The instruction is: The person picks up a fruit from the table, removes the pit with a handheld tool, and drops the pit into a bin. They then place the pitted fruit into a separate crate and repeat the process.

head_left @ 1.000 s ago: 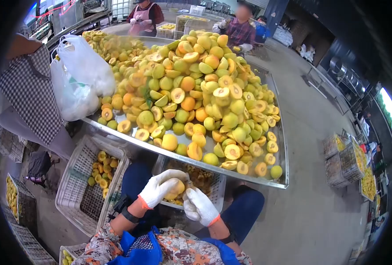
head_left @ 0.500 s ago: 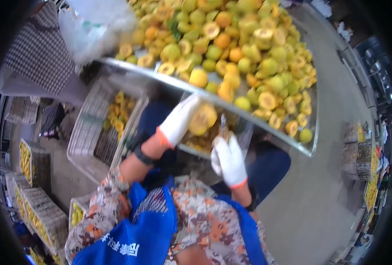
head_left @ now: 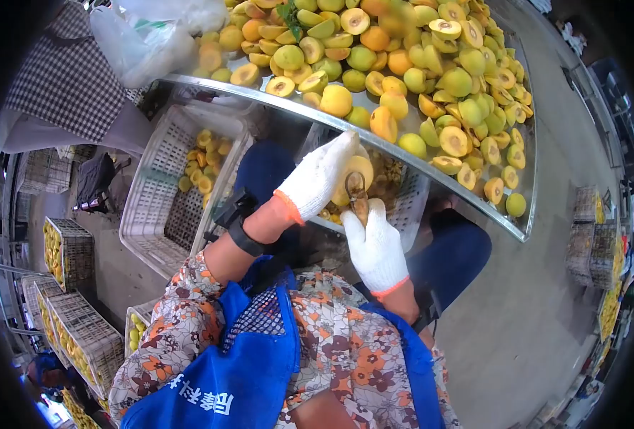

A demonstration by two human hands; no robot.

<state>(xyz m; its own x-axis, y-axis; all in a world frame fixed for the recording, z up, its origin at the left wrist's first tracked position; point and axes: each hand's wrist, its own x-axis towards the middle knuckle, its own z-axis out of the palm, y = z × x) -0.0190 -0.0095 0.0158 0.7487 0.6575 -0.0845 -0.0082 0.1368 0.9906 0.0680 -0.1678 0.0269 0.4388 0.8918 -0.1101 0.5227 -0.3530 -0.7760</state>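
My left hand (head_left: pixel 320 175) grasps a fruit (head_left: pixel 360 169), fingers curled around its far and left sides, its pale yellow flesh showing between my two hands. My right hand (head_left: pixel 378 247) is closed on the brown handle of a tool (head_left: pixel 360 209), thumb and fingers around it. The loop at the tool's far end overlaps the fruit; I cannot tell how deep it sits, if it goes in at all. Both hands wear white gloves with orange cuffs, and a dark band (head_left: pixel 247 239) circles my left wrist.

The fruit is above a pale crate (head_left: pixel 411 207), which stands between my knees with yellow pieces in it, partly hidden by my hands. Just beyond runs the metal rim of the table (head_left: pixel 435 174), slanting from far left to near right. On the table lies a big heap (head_left: pixel 467 68) of yellow, green and orange fruit, many cut in half with brown centres showing. A green leaf (head_left: pixel 289 20) lies among them.

To the left of my left knee stands another crate (head_left: pixel 152 168), with yellow halves at its right side. Farther left, a white plastic bag (head_left: pixel 138 53) rests at the table's edge, beside a person in a checked apron (head_left: pixel 63 93). More filled crates (head_left: pixel 85 325) stand near left, and a stack (head_left: pixel 581 247) far right.
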